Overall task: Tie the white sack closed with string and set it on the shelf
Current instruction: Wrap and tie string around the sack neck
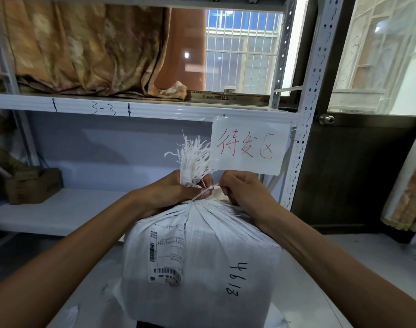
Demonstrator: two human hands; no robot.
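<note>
Shelving [140,108] of pale metal stands ahead beside a dark door [356,174], a handwritten sign [249,145] hung on it. The white sack [202,256] sits upright below both hands, apparently on the floor [344,268], frayed neck [192,162] pointing up. The left hand [169,192] grips that neck; the right hand [244,190] pinches the string [203,192] beside it.

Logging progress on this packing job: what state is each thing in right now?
white sack: neck gathered, frayed top upright, not yet on the shelf.
string: at the sack's neck, one end drawn straight to the right hand.
left hand: grips the gathered neck.
right hand: pinches the string.
shelf: lower board holds a cardboard box at its left.
paper sign: hangs from the shelf's beam.
</note>
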